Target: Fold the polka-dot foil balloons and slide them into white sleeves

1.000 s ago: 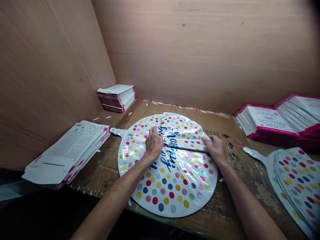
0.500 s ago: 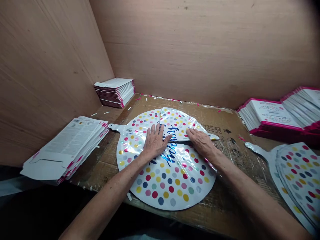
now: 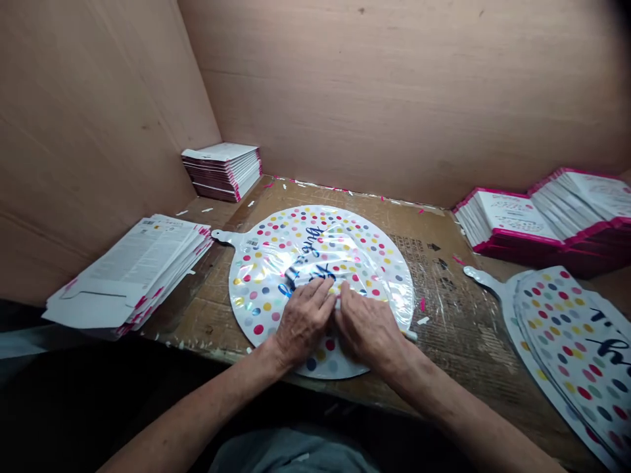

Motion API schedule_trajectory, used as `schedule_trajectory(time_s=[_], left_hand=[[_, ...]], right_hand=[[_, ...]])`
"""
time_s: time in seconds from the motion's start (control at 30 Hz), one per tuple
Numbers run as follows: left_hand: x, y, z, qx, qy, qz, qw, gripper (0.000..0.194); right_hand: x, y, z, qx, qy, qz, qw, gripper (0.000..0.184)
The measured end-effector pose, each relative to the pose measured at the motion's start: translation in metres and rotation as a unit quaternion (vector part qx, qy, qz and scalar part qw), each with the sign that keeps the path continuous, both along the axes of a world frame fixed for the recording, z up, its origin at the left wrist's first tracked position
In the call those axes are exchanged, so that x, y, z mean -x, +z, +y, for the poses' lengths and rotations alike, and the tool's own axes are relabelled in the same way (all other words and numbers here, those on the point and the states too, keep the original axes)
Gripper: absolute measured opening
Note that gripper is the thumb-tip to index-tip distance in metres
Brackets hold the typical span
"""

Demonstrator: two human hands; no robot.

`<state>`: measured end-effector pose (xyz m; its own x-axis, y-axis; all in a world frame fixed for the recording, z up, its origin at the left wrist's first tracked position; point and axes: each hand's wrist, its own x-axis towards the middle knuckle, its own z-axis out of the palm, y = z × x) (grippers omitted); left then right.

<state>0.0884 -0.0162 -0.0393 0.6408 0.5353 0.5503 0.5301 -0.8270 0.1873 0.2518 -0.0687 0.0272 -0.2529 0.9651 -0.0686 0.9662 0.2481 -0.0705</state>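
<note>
A round foil balloon [image 3: 320,223] with multicoloured polka dots lies flat on the cardboard-topped bench [image 3: 444,309], its tab pointing left. A crumpled fold of its foil, with blue script, crosses the middle. My left hand [image 3: 303,322] and my right hand [image 3: 367,328] meet at the balloon's near side, fingers curled onto the foil just below that fold. They hide the lower part of the balloon. A stack of similar dotted balloons [image 3: 566,348] lies at the right.
Stacks of printed card sleeves with pink edges stand at the left [image 3: 133,272], back corner [image 3: 224,172] and right [image 3: 513,220]. Plywood walls [image 3: 394,85] close the back and left. Small pink and white scraps lie along the bench.
My hands have moved toward me and together, going from pressing flat to curling onto the foil. The balloon's fold has shifted, and its crumpled band now lies across the middle.
</note>
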Motion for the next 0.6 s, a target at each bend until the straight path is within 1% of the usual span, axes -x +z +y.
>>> schedule_trajectory(time_s=[0.03, 0.07, 0.1, 0.13, 0.17, 0.2, 0.27, 0.3, 0.33, 0.37, 0.43, 0.5, 0.6], left_hand=[[0.010, -0.004, -0.004, 0.006, 0.018, -0.026, 0.999, 0.025], [0.021, -0.008, -0.004, 0.018, 0.033, -0.055, 0.998, 0.024], [0.034, -0.011, -0.002, 0.037, 0.040, -0.084, 0.995, 0.025], [0.048, -0.013, 0.003, 0.056, 0.041, -0.109, 0.992, 0.027], [0.062, -0.014, 0.007, 0.075, 0.034, -0.126, 0.989, 0.028], [0.076, -0.014, 0.011, 0.086, 0.020, -0.133, 0.987, 0.029], [0.098, -0.011, 0.009, 0.090, 0.007, -0.112, 0.990, 0.028], [0.105, -0.008, 0.004, 0.084, 0.021, -0.092, 0.992, 0.029], [0.111, -0.007, -0.003, 0.077, 0.047, -0.070, 0.994, 0.031], [0.115, -0.005, -0.012, 0.072, 0.078, -0.049, 0.993, 0.036], [0.118, -0.006, -0.027, 0.073, 0.135, -0.018, 0.988, 0.044], [0.119, -0.009, -0.036, 0.082, 0.167, -0.009, 0.982, 0.044], [0.122, -0.014, -0.032, 0.116, 0.194, -0.014, 0.974, 0.042]], right_hand=[[-0.004, -0.002, -0.007, 0.004, 0.080, 0.069, 0.994, 0.064], [-0.012, -0.004, -0.013, 0.012, 0.153, 0.136, 0.979, 0.082], [-0.021, -0.008, -0.017, 0.014, 0.205, 0.190, 0.960, 0.099], [-0.030, -0.013, -0.018, -0.003, 0.232, 0.225, 0.946, 0.110], [-0.038, -0.020, -0.016, -0.033, 0.235, 0.239, 0.942, 0.114], [-0.043, -0.029, -0.011, -0.069, 0.222, 0.236, 0.943, 0.109], [-0.044, -0.048, 0.002, -0.121, 0.207, 0.207, 0.948, 0.081], [-0.039, -0.056, 0.009, -0.128, 0.214, 0.191, 0.949, 0.066], [-0.032, -0.061, 0.016, -0.123, 0.229, 0.177, 0.949, 0.055], [-0.024, -0.063, 0.022, -0.109, 0.246, 0.163, 0.949, 0.048], [-0.008, -0.059, 0.034, -0.069, 0.279, 0.136, 0.948, 0.042], [0.003, -0.050, 0.047, -0.033, 0.294, 0.121, 0.948, 0.041], [0.010, -0.041, 0.068, 0.012, 0.288, 0.160, 0.944, 0.037]])
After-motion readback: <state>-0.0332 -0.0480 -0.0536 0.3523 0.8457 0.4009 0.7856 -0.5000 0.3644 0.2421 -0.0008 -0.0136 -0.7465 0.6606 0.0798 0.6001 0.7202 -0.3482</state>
